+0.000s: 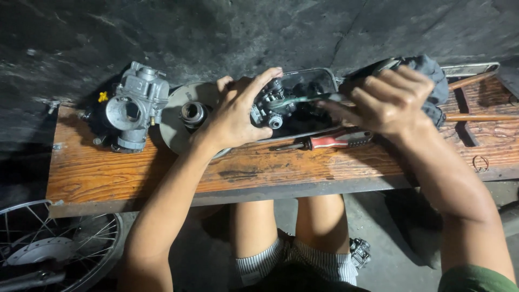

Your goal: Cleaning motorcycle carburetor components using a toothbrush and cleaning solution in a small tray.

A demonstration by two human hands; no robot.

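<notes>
My left hand (238,111) grips a small dark metal carburetor part (268,105) over a black rectangular tray (316,81) on a wooden bench. My right hand (386,100) holds a thin greenish tool or brush (303,100) whose tip reaches toward that part. A dark cloth (432,73) lies behind my right hand. Just in front of the tray rests a red-handled screwdriver (330,141).
A silver carburetor (135,105) stands at the bench's left, beside a round metal disc (184,116) with a small cylinder on it. Wooden sticks (476,116) lie at right, near a small ring (480,162). A spoked wheel (54,251) sits at lower left. My knees are below the bench (135,173).
</notes>
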